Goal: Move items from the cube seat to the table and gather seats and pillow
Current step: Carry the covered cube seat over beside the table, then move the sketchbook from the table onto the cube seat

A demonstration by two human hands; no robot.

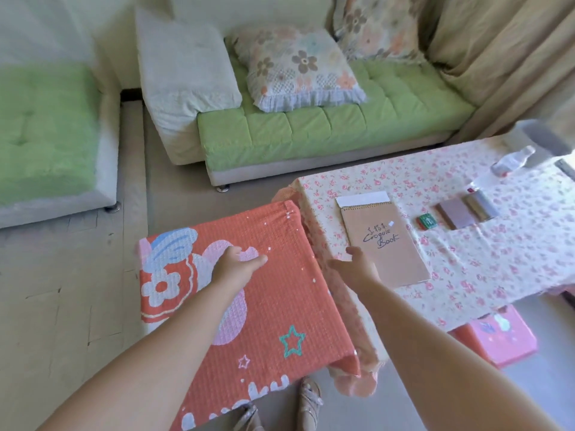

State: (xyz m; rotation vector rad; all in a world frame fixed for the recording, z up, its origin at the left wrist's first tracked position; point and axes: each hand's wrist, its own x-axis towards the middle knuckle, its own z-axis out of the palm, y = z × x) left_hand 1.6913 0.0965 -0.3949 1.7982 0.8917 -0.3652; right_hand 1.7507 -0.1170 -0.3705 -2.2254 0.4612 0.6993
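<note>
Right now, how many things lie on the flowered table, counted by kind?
Sketchbook: 1
White paper under the sketchbook's far end: 1
Small green item: 1
Flat brownish packs: 2
Clear bottle, lying down: 1
Total: 6

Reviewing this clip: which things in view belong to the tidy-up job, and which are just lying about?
Part of the job:
- cube seat, orange cover, top bare
- table
- sketchbook, green box and water bottle, on the table
- floral pillow
- pink seat under the table
- left hand, right hand, both open

Just lying about:
- sofa
- curtain
</note>
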